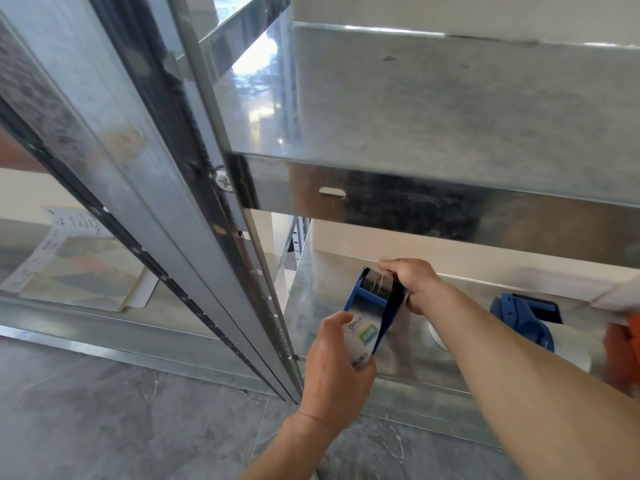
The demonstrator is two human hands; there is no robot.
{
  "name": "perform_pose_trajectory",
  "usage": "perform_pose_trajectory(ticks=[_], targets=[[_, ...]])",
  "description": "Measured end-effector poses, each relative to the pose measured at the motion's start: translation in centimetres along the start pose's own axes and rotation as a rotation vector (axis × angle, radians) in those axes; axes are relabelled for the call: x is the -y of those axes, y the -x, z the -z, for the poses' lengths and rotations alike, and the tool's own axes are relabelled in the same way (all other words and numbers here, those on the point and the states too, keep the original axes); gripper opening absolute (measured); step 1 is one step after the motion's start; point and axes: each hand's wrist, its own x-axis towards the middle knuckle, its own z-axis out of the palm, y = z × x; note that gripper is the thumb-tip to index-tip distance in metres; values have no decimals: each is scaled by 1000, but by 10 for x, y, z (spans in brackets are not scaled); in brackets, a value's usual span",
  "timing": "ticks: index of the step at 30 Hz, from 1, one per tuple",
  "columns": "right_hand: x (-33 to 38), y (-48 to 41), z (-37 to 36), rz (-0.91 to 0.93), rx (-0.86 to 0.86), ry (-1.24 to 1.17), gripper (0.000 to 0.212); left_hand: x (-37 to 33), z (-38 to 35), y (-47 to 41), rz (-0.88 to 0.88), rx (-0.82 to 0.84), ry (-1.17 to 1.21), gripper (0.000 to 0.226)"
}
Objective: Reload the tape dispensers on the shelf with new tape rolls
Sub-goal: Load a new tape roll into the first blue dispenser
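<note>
Grips the labelled handle of a blue tape dispenser in the left hand, fingers curled round it. Pinches its far end with the right hand. Holds it just above the lower metal shelf, left of a second blue dispenser lying there. Looks down past the near shelf edge onto grey stone floor.

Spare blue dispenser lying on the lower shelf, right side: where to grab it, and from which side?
Probably the rounded blue body of the spare dispenser, pinched across its width. Come from the open front of the lower shelf, low and level: the upper shelf blocks a top approach. The right hand, now on the held dispenser, is nearest.
</note>
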Motion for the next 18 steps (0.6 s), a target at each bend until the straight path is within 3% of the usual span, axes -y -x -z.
perform_pose_trajectory(ticks=[4,8,11,13,15,18], targets=[[2,5,5,-233,154,-91,13,-4,2,1,-27,-19,13,61],[-4,8,9,-261,226,-148,15,-4,1,-1,-39,-27,22,63],[-11,12,5,-245,233,-176,31,-6,0,-2,-33,-48,38,65],[-16,15,4,-246,220,-151,16,-5,-4,-2,-29,-62,45,65],[-21,11,5,-266,212,-174,30,-3,-7,-1,-24,-73,47,66],[-26,11,3,-305,163,-208,9,0,-12,-3,-6,-64,63,66]])
